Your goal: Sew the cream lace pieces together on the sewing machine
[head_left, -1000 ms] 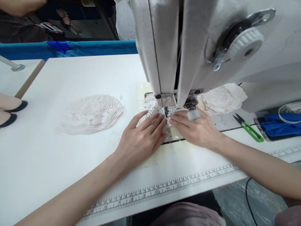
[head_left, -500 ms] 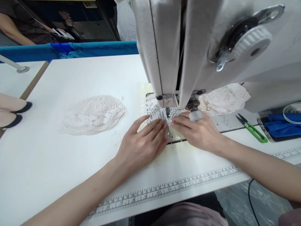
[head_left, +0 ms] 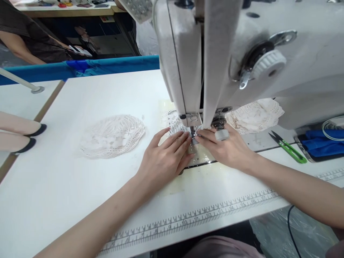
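A piece of white lace [head_left: 176, 123] lies under the presser foot [head_left: 192, 132] of a sewing machine [head_left: 182, 64]. My left hand [head_left: 165, 154] rests palm down just left of the foot, its fingers stretched over the lace's near edge. On the other side, my right hand [head_left: 228, 145] has its outstretched fingertips against the lace close to the foot; its thumb is not clearly seen. The hands cover part of the lace. Left of them lies an oval stack of white lace pieces [head_left: 115, 134], and behind my right hand sits a second lace pile [head_left: 259, 114].
Green thread snips [head_left: 288, 147] lie at the right, beside a phone-like dark tray [head_left: 309, 148] with blue cloth [head_left: 321, 143]. A printed ruler [head_left: 188, 224] runs along the front edge. Two leg-like forms [head_left: 18, 132] jut in from the left. A co-worker's arm [head_left: 20, 46] shows beyond the blue cloth barrier [head_left: 115, 64].
The view has tilted up slightly, showing more of the far table. The lace at the foot has shifted slightly away from me; both hands stay pressed beside the foot.
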{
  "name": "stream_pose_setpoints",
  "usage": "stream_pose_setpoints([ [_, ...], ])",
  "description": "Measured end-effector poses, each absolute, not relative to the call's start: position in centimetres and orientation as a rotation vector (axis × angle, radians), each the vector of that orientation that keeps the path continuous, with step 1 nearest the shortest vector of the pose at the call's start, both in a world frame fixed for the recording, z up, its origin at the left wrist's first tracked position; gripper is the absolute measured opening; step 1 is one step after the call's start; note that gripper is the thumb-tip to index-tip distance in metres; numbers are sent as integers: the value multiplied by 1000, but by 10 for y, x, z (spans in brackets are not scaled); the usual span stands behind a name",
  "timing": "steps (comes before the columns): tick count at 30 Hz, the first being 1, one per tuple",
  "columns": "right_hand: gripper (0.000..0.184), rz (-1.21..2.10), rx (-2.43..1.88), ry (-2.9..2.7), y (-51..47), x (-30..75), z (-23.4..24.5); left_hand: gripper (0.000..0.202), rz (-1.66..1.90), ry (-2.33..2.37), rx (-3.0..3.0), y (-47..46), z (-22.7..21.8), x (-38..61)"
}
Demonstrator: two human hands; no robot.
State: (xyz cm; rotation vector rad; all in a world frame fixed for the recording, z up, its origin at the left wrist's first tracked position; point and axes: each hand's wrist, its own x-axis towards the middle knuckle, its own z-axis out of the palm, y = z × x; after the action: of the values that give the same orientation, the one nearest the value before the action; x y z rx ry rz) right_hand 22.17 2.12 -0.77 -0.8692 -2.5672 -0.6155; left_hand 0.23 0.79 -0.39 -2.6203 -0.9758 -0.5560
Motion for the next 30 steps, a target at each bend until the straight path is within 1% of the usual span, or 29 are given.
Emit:
stream_pose_setpoints([
  [6,31,-642,-850,-2522,22,223,-8,36,-522,-1025,-2637,13,-5,1],
  [11,28,-588,-847,-2529,23,224,-8,38,-522,-1080,-2658,14,-6,0],
  [18,28,-464,-835,-2534,18,223,-4,43,-544,-1218,-2610,14,-7,0],
  [21,32,-314,-863,-2517,14,220,-3,35,-533,-1122,-2557,7,-2,2],
  [24,37,-56,-835,-2547,10,215,-4,20,-570,-725,-2705,-7,5,4],
  [26,32,80,-664,-2610,7,213,-5,19,-663,-383,-2770,-17,10,4],
  [27,28,116,-558,-2623,7,213,-4,18,-729,-290,-2750,-20,11,3],
  [28,24,129,-469,-2621,6,212,-4,16,-791,-291,-2707,-21,13,2],
  [30,27,110,-396,-2574,5,213,-1,11,-848,-583,-2606,-19,13,-1],
])
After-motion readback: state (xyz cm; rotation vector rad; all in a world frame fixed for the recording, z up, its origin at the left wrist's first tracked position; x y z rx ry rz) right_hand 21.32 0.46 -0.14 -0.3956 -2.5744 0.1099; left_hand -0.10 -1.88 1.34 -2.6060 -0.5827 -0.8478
